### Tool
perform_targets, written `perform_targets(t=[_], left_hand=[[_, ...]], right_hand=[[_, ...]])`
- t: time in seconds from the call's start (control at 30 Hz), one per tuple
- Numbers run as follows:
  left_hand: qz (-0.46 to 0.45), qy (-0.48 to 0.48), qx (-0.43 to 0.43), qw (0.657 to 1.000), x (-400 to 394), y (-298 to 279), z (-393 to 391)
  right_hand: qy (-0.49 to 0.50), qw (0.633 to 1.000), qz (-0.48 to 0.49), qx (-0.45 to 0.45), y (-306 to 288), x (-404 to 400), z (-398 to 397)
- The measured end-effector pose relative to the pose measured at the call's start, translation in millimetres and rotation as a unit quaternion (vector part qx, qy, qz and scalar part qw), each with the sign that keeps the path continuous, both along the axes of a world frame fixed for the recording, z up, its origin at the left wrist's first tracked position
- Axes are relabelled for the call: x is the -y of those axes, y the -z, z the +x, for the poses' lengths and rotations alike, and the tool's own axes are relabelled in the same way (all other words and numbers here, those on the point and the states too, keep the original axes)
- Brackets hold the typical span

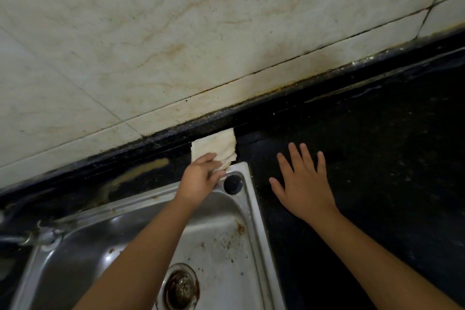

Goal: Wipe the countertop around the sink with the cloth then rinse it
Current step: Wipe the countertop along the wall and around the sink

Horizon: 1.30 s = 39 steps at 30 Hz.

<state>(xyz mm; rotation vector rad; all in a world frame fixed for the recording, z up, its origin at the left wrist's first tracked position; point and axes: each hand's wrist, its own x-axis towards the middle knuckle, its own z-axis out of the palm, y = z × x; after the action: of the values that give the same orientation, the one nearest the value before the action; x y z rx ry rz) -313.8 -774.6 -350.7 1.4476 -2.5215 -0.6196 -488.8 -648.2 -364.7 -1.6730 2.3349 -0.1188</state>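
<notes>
Running along the tiled wall point(176, 33), the black countertop point(377, 158) is seen to the right of and behind the steel sink point(247, 209). Just behind the sink's far right corner, the folded pale cloth point(221, 145) is pressed to the counter by the left hand point(201, 176), whose fingers curl over its near edge. The right hand point(304, 184) is laid flat, fingers spread, right of the sink, holding nothing. The cloth is judged soft, light and limp; it is best gripped as a folded pad from above.

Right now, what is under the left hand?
Under the left hand lies the folded cloth, on the black countertop at the sink corner. The fingers cover the cloth's near edge; the countertop beneath is hidden.
</notes>
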Motion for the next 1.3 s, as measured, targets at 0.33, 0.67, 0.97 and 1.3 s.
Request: perform_targets(t=[0.33,0.67,0.97,1.3], left_hand=[[0.095,0.011,-0.102,0.99,-6,-8,-2],[0.015,0.019,0.014,1.0,9,-15,-35],[0.033,0.06,0.225,0.972,14,10,-44],[0.021,0.088,0.22,0.971,13,13,-56]], right_hand=[[0.01,1.0,0.013,-0.005,-5,1,4],[0.004,1.0,0.02,-0.003,-3,2,4],[-0.006,1.0,0.02,0.008,0,1,3],[0.02,0.999,0.002,-0.035,8,5,8]])
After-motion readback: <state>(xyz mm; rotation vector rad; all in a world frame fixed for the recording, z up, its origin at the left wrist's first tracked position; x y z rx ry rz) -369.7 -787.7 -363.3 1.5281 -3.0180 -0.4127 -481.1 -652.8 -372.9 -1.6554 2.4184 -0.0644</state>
